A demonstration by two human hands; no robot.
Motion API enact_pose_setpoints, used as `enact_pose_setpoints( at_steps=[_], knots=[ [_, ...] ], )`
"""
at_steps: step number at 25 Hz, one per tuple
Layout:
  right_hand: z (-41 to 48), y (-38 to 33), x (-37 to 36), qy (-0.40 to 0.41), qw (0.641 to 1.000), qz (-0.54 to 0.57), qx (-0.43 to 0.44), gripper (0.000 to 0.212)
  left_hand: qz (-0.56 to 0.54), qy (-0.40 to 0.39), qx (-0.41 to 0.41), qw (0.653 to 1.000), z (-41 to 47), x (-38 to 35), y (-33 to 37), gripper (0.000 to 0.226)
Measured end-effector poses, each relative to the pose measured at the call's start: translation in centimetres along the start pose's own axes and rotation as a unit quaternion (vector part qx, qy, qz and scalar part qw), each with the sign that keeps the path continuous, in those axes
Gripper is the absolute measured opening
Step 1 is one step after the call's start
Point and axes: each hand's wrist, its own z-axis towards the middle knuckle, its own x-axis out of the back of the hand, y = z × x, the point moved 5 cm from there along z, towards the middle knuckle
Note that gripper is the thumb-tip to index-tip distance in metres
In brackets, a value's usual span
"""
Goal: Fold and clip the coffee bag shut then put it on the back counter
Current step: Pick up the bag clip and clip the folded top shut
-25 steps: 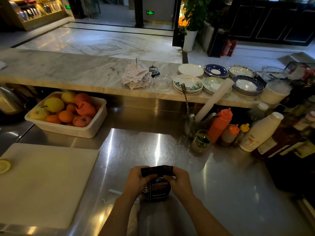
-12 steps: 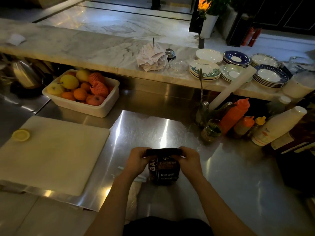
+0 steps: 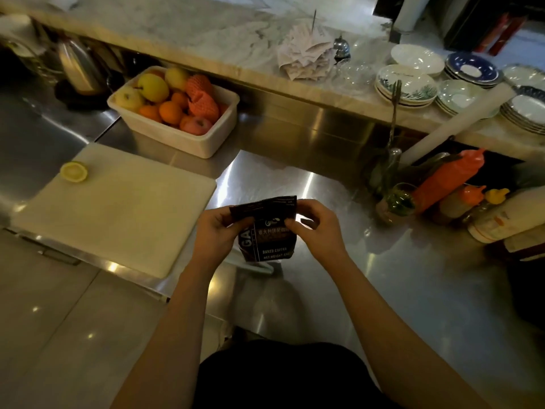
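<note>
A small dark coffee bag (image 3: 269,237) with white lettering stands upright on the steel counter (image 3: 368,276) in front of me. My left hand (image 3: 213,231) pinches the bag's top flap at its left corner. My right hand (image 3: 314,228) pinches the flap at its right corner. The flap (image 3: 262,206) stands up, bent slightly forward over the bag's front. A pale, thin object (image 3: 253,264) lies on the counter just behind the bag's base, mostly hidden; I cannot tell what it is. The marble back counter (image 3: 206,39) runs across the top of the view.
A white cutting board (image 3: 118,208) with a lemon half (image 3: 73,171) lies left. A white tub of fruit (image 3: 177,113) stands behind it. Squeeze bottles (image 3: 448,178), a glass (image 3: 396,202) and jars crowd the right. Stacked plates (image 3: 407,87), receipts (image 3: 305,54) and a bell (image 3: 341,48) occupy the back counter.
The camera has tilted down and nearer. The bag's top flap, folded flat half a second ago, now stands raised between my fingers. Both hands stay on the bag's top corners.
</note>
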Motion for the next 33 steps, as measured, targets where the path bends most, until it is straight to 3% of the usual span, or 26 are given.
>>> enact_pose_setpoints(
  at_steps=[4,7,10,13,16,19,22,26,30,33],
  knots=[
    [0.1,2.4,-3.3,-0.008,0.999,-0.011,-0.048,0.037,0.015,0.061,-0.01,0.998,-0.9,4.4,0.1,0.028],
    [-0.7,5.6,-6.2,-0.015,0.992,-0.093,-0.085,0.027,0.064,0.101,-0.008,0.993,-1.9,8.0,-0.5,0.028],
    [-1.7,9.0,-9.0,-0.105,0.964,-0.225,-0.095,0.023,0.07,0.124,0.0,0.99,-2.5,10.8,-0.9,0.029],
    [-1.9,10.2,-11.4,-0.19,0.909,-0.366,-0.061,0.016,0.069,0.138,0.005,0.988,-2.8,13.2,-1.2,0.028],
    [-1.7,10.5,-11.8,-0.182,0.884,-0.427,-0.054,0.018,0.068,0.135,0.016,0.988,-2.6,14.3,-2.1,0.026],
    [-1.6,10.5,-11.9,-0.166,0.882,-0.437,-0.062,0.016,0.062,0.122,0.018,0.99,-1.7,15.2,-2.8,0.025],
    [-2.0,10.6,-11.8,-0.113,0.909,-0.387,-0.107,0.012,0.063,0.107,0.015,0.992,-0.4,15.6,-3.0,0.025],
    [-2.9,10.3,-9.0,0.047,0.946,-0.273,-0.171,0.01,0.054,0.059,0.019,0.997,1.8,14.4,-3.3,0.026],
    [-4.7,9.9,-4.8,0.173,0.951,-0.164,-0.196,0.006,0.042,0.005,0.027,0.999,3.6,10.7,-3.7,0.027],
    [-6.2,9.5,-1.0,0.253,0.944,-0.093,-0.191,0.021,0.043,-0.041,0.02,0.998,4.3,5.9,-3.8,0.025]
  ],
)
